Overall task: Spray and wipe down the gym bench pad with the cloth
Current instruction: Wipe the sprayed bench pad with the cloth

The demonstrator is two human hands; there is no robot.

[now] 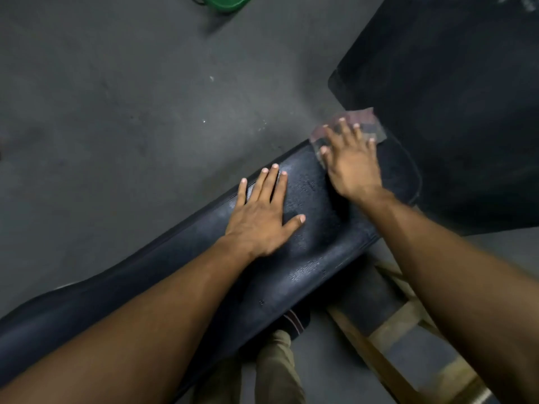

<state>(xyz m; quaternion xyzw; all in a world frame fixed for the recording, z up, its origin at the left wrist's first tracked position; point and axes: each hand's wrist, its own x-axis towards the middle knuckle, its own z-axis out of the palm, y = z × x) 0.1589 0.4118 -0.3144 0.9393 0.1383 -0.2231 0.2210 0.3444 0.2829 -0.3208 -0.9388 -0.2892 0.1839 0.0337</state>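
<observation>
The left hand [264, 217] lies flat and fully open, palm down, on the long black textured vinyl bench pad [318, 243]. Its four fingers [274, 182] are stretched straight toward the pad's far edge and the thumb is splayed out to the right; it grips nothing, only presses on the pad's surface. The right hand [351, 163] is also spread open, palm down, farther along the pad near its rounded end. Its fingers are fanned over a thin reddish-pink patterned cloth [366, 122], pinning it flat against the pad rather than closing around it. Part of the cloth sticks out beyond the fingertips and seems to overhang the pad's far edge; motion blur makes its outline soft.

Both bare forearms run up from the bottom of the frame. The bench pad runs diagonally from the lower left to the middle right, and its surface between the two hands shows a mottled, dull sheen. Below the pad a leg in olive trousers [275, 371] and a dark shoe [296, 322] stand on the grey concrete floor [116, 112]. A pale wooden frame [388, 330] sits to the lower right. A dark rubber floor mat [452, 97] lies at the upper right, and a green round container [227, 1] is cut off at the top edge.
</observation>
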